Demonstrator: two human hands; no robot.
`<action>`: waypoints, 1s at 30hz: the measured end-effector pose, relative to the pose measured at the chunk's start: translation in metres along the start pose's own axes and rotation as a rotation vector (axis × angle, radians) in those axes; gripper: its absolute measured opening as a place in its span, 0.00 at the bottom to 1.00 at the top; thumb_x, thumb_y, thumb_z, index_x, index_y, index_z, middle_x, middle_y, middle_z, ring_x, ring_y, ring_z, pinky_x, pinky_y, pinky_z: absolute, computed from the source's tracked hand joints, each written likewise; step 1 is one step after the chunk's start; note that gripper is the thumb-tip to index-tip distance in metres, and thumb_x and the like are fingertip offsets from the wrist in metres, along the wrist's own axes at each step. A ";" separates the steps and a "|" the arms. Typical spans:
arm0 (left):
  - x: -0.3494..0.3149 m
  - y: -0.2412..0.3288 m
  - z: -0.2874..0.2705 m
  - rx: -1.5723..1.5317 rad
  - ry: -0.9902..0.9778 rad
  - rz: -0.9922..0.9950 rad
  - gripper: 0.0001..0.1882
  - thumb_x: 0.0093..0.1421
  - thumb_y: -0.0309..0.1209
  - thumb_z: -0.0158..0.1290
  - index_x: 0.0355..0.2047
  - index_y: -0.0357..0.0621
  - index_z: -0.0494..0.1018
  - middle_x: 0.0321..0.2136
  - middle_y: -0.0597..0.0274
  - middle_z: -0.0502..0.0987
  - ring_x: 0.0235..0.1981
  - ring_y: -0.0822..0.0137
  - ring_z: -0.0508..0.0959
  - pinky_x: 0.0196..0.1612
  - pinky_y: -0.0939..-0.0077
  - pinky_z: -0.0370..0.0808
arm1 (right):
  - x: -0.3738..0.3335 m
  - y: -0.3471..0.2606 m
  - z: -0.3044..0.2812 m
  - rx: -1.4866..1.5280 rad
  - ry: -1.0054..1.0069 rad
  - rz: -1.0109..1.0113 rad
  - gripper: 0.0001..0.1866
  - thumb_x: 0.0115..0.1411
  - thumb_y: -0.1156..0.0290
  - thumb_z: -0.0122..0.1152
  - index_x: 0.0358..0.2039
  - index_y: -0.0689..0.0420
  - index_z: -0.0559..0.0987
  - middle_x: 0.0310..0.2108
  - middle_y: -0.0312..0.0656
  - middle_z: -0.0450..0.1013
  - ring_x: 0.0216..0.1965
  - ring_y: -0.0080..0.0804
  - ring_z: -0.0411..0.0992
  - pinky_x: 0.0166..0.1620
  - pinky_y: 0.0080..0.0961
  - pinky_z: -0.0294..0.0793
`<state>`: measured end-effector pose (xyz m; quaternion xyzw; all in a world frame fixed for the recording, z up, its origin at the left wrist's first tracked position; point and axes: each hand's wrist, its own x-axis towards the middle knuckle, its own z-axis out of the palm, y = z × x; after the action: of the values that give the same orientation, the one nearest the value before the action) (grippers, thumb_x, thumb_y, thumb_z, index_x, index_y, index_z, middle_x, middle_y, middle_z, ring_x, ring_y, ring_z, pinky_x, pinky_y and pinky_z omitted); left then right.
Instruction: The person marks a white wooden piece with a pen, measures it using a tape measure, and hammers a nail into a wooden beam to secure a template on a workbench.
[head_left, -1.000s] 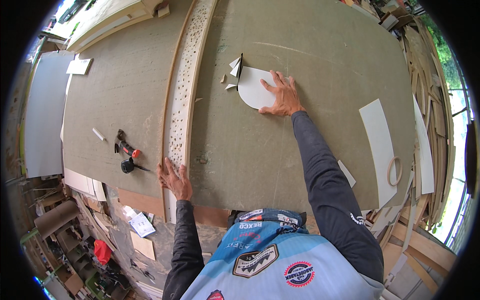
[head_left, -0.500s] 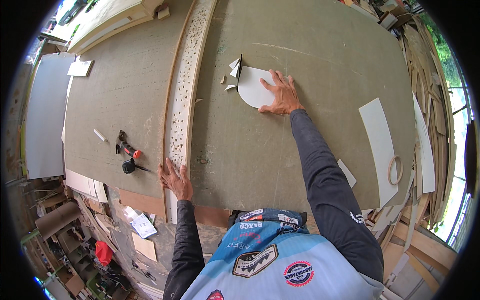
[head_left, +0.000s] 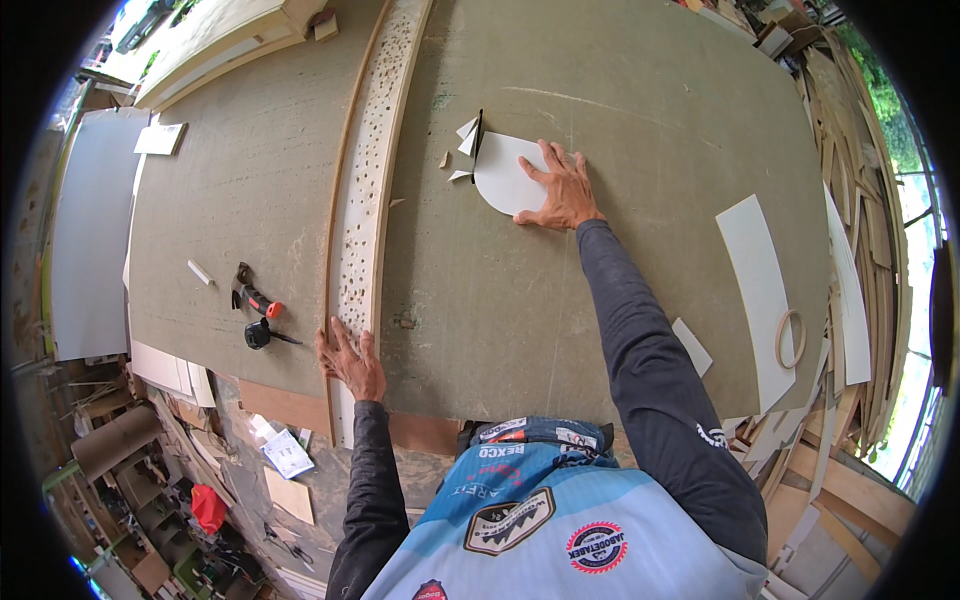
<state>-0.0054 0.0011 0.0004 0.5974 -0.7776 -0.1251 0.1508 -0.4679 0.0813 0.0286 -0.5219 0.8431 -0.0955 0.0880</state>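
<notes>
1. The right hand (head_left: 566, 200) is lying palm down, fingers spread wide, on the white round-ended board (head_left: 505, 168); it is covering one end rather than clearly gripping.
2. That board is lying on the worktop (head_left: 490, 310), its straight left end sitting beside a thin black strip (head_left: 478, 140), with white scraps (head_left: 465, 143) lying just beyond.
3. The left hand (head_left: 352, 368) is resting open, fingers parted, on the hole-marked plank (head_left: 362, 220), grasping nothing visible.
4. The person is apparently steadying or positioning the board; moving it next would be calling for even, flat pressure.
</notes>
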 end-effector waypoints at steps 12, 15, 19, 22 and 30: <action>0.001 -0.003 0.001 -0.023 -0.023 -0.007 0.38 0.66 0.56 0.46 0.71 0.53 0.56 0.71 0.41 0.47 0.72 0.42 0.46 0.70 0.42 0.36 | -0.004 -0.006 0.001 0.015 0.032 0.033 0.52 0.35 0.40 0.74 0.64 0.40 0.72 0.72 0.50 0.51 0.73 0.46 0.47 0.70 0.66 0.44; 0.001 -0.003 0.001 -0.023 -0.026 -0.011 0.39 0.66 0.57 0.45 0.72 0.53 0.56 0.71 0.41 0.47 0.72 0.42 0.45 0.70 0.42 0.36 | -0.003 -0.006 0.003 0.016 0.030 0.040 0.52 0.35 0.40 0.74 0.64 0.40 0.72 0.72 0.50 0.51 0.73 0.47 0.47 0.70 0.65 0.44; 0.001 -0.003 0.000 -0.017 -0.035 -0.017 0.39 0.66 0.57 0.45 0.72 0.53 0.56 0.72 0.41 0.47 0.72 0.42 0.45 0.70 0.42 0.36 | -0.004 -0.008 0.002 0.007 0.029 0.050 0.51 0.36 0.40 0.74 0.64 0.39 0.72 0.72 0.50 0.51 0.73 0.47 0.48 0.70 0.65 0.44; 0.001 -0.003 0.001 -0.008 -0.037 -0.015 0.39 0.66 0.57 0.45 0.72 0.53 0.56 0.71 0.40 0.47 0.72 0.42 0.45 0.70 0.41 0.36 | -0.004 -0.010 0.000 0.003 0.027 0.055 0.52 0.36 0.40 0.74 0.65 0.40 0.71 0.72 0.50 0.51 0.73 0.48 0.47 0.71 0.65 0.43; 0.000 0.000 -0.001 -0.010 -0.038 -0.014 0.37 0.66 0.54 0.46 0.71 0.53 0.57 0.72 0.41 0.46 0.72 0.42 0.45 0.70 0.41 0.36 | -0.006 -0.013 0.005 0.000 0.043 0.074 0.53 0.36 0.38 0.73 0.66 0.42 0.70 0.72 0.53 0.50 0.73 0.51 0.48 0.70 0.67 0.43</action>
<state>-0.0047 0.0006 0.0015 0.5996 -0.7755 -0.1415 0.1382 -0.4531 0.0804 0.0275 -0.4882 0.8635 -0.1035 0.0731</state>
